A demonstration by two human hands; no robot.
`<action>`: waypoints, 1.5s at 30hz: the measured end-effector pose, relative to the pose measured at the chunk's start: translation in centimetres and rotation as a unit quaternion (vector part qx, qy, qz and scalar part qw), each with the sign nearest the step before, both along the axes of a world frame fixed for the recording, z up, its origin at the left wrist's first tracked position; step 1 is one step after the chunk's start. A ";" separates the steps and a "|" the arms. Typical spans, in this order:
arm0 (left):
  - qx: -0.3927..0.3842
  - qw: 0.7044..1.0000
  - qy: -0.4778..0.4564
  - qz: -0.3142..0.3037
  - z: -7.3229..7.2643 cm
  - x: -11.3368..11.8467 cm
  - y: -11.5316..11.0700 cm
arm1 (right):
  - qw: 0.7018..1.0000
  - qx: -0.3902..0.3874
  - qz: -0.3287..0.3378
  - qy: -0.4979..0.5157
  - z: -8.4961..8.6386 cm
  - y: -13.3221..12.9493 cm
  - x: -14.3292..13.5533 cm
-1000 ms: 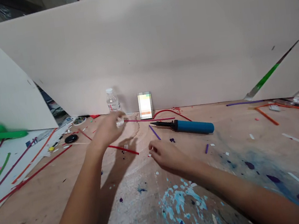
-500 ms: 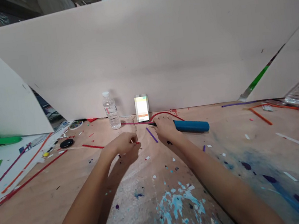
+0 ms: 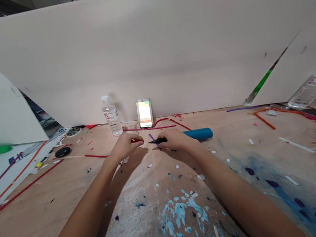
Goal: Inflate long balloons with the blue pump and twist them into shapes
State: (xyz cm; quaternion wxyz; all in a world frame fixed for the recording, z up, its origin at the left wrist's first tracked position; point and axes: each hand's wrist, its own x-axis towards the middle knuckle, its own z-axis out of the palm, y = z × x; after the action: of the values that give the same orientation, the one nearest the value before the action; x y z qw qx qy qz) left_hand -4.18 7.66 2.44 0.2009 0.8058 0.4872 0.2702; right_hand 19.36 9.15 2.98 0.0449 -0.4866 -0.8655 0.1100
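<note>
Left grip [image 3: 124, 146]: narrow, pinching a red balloon [image 3: 137, 140]; I see only its end.
Right grip [image 3: 178, 139]: wrapped round the pump [image 3: 202, 133], hiding its neck; nozzle [image 3: 153, 142] toward the balloon.
Pump: one, mid-table.
Phone [image 3: 145, 114]: one, screen blurred to me.
Bottles: two; left bottle [image 3: 111, 117] whole, right bottle [image 3: 311, 88] cut off.

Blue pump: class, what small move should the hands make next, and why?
Probably bring the tip of the red strip to the black nozzle of the blue pump: the left hand pinches the strip, the right hand grips the pump's front, and the nozzle points toward the left hand across a small gap.
</note>
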 end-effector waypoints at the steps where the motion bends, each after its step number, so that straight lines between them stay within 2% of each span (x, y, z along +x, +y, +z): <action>1: 0.003 1.000 -0.002 0.000 0.0 0.0 0.0 | 1.000 -0.016 0.016 0.019 0.4 -0.3 -0.2; 6: 0.023 0.999 0.020 -0.009 0.1 0.0 -0.2 | 0.989 -0.041 0.083 0.115 1.6 -1.3 -1.3; 10: 0.032 0.999 0.015 -0.010 0.1 0.0 -0.3 | 0.988 -0.062 0.076 0.116 2.1 -1.7 -1.4; 14: 0.048 0.999 0.008 -0.022 0.5 0.1 -0.6 | 0.983 -0.121 0.062 0.122 2.5 -1.6 -0.8; 19: 0.028 0.999 -0.025 0.002 1.3 -0.2 -0.9 | 0.982 -0.129 0.054 0.128 2.1 -0.9 0.0; 24: 0.018 0.999 -0.036 -0.034 1.5 -0.2 -1.0 | 0.975 -0.166 0.072 0.130 1.7 -0.6 0.2; 36: 0.024 0.998 -0.034 -0.057 2.1 -0.1 -1.3 | 0.974 -0.174 0.055 0.132 3.2 -1.5 0.3; 40: 0.035 0.998 -0.022 -0.056 2.3 0.2 -1.6 | 0.977 -0.155 0.063 0.132 3.2 -1.3 0.4; 45: 0.036 0.998 -0.010 -0.042 2.2 0.3 -1.6 | 0.972 -0.167 0.091 0.135 3.3 -1.0 0.6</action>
State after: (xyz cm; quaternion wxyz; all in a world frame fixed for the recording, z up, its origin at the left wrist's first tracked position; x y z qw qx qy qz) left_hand -3.89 6.08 4.62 0.1879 0.8297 0.4405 0.2869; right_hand 20.01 8.11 6.26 0.0692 -0.3874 -0.8613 0.3215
